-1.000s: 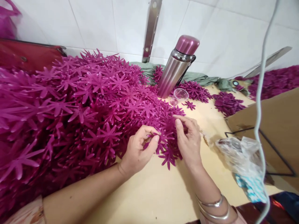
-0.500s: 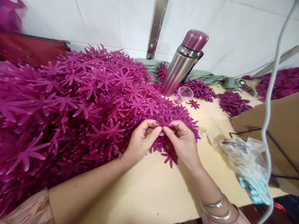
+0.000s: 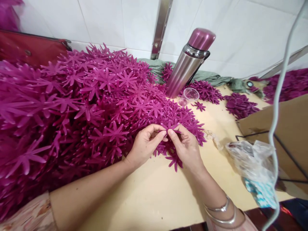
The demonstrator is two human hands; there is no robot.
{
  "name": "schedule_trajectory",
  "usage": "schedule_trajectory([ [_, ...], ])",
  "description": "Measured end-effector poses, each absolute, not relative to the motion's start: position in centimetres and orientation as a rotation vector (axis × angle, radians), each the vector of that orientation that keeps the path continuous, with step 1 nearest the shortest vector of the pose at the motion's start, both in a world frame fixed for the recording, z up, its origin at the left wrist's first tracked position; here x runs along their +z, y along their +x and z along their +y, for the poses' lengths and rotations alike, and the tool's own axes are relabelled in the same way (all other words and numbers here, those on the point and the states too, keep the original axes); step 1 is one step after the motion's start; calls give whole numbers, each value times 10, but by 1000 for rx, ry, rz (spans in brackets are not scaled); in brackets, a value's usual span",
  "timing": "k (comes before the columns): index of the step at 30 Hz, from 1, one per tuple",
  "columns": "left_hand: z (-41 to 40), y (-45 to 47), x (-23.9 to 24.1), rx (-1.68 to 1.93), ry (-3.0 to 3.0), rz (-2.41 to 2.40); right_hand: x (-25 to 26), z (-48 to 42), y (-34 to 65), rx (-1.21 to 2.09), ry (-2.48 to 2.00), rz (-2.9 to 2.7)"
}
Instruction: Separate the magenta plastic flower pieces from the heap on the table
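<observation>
Both thumbs and forefingers pinch one magenta flower-shaped piece [image 3: 169, 126] with long narrow petals, in front of me at the edge of a large heap. My left hand [image 3: 146, 142] grips its left side, and my right hand [image 3: 185, 142] its right side; the thumbs nearly meet at its middle. The fingers partly cover the piece. A big heap of like magenta flower pieces [image 3: 96, 106] fills the left and centre, reaching under my fingers. One loose flower piece [image 3: 175, 161] lies on the tabletop just below my hands.
A steel-and-magenta flask [image 3: 184, 69] stands behind the heap beside a clear plastic cup [image 3: 191, 94]. Smaller flower piles [image 3: 241, 106] lie right. A cardboard box [image 3: 279, 125], a plastic bag [image 3: 251, 157] and a hanging white cable [image 3: 276, 106] border the pale tabletop [image 3: 144, 199]; a red bag [image 3: 31, 48] is back left.
Both hands keep hold of the flower piece. My right hand has shifted slightly left, and more of the piece's petals show above the fingertips.
</observation>
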State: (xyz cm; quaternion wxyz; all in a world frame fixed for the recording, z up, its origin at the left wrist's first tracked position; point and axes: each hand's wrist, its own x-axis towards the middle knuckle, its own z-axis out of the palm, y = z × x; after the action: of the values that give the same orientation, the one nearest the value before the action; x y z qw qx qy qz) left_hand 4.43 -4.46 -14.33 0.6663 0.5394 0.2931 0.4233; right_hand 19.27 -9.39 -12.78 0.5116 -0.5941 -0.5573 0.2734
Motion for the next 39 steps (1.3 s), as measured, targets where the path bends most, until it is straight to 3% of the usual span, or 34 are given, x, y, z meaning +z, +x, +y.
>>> schedule_trajectory([
  [5, -44, 43, -137, 984, 1201, 626, -125, -94, 191, 570, -1377, -1334],
  [10, -43, 44, -135, 1005, 1156, 660, -119, -94, 193, 104, -1319, -1402],
  [13, -43, 44, -137, 997, 1157, 638, -118, -94, 193, 14, -1359, -1534],
  [18, -43, 43, -139, 971, 1188, 644, -124, -91, 192, 255, -1373, -1398],
  [26, -44, 46, -145, 1044, 1193, 610, -131, -85, 194, 1034, -1164, -949],
  [39, -45, 46, -147, 1069, 1217, 625, -127, -87, 193, 904, -1186, -963],
])
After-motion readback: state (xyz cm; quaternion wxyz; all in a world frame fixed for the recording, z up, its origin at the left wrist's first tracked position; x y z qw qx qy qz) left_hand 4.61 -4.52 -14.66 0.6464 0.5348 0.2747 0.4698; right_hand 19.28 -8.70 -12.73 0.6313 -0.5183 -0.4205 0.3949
